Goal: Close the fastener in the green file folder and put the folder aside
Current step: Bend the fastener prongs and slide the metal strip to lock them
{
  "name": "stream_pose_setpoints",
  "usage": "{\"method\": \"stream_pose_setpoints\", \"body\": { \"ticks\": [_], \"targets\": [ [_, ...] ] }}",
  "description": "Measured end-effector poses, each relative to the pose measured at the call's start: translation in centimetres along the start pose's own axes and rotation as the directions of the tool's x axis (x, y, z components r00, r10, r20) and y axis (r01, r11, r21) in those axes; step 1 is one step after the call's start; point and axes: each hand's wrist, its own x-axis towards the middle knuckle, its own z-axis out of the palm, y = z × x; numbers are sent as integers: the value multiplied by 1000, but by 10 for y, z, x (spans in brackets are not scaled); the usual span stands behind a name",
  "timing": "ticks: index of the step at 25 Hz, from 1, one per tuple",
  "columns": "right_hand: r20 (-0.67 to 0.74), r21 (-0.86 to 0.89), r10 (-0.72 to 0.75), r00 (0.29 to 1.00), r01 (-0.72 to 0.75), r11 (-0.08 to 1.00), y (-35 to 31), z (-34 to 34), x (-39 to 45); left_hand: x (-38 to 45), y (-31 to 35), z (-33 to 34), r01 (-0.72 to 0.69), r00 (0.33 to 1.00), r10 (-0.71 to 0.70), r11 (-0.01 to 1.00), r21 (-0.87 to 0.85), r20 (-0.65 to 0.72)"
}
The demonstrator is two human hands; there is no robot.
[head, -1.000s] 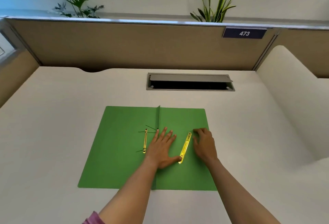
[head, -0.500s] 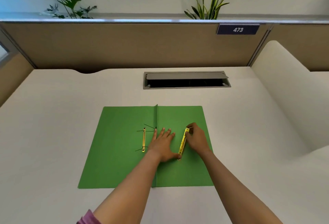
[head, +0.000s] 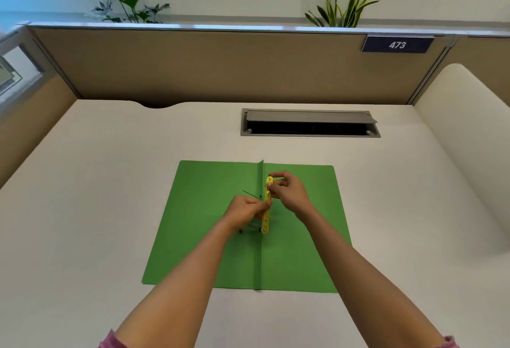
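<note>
The green file folder (head: 209,226) lies open and flat on the desk, its centre fold running towards me. A yellow fastener bar (head: 267,218) is lifted off the folder, close to the fold. My right hand (head: 289,191) pinches the bar's far end. My left hand (head: 245,211) grips it near the middle from the left. Thin dark prongs (head: 249,194) stick up from the left page beside my left hand. The second yellow strip on the left page is hidden behind my left hand.
A grey cable hatch (head: 309,122) is set into the desk (head: 96,195) beyond the folder. A tan partition (head: 193,66) with a "473" plate (head: 397,44) closes the back. A curved white panel (head: 463,140) rises at the right. Plants stand behind the partition.
The yellow bar has left the right page and been carried to the fold. My left hand, flat on the folder before, has lifted and taken hold of it too. The view has shifted right.
</note>
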Motion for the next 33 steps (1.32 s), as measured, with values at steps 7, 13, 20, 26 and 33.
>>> {"method": "stream_pose_setpoints", "body": {
  "ticks": [7,13,20,26,33],
  "targets": [
    [77,-98,8,997,-1,995,2,38,13,-2,-17,-32,88,996,-84,951,-296,26],
    [111,-403,-138,984,172,899,19,33,16,5,-27,-45,146,989,-148,898,-414,27],
    [99,-419,-219,971,240,875,30,39,15,5,-26,-47,153,988,-142,895,-420,58],
    [62,-402,-248,967,252,880,36,39,16,5,-25,-43,158,987,-143,911,-382,69],
    [-4,-344,-265,964,247,906,41,36,4,7,-24,-43,180,984,-167,912,-368,66]
  ]
}}
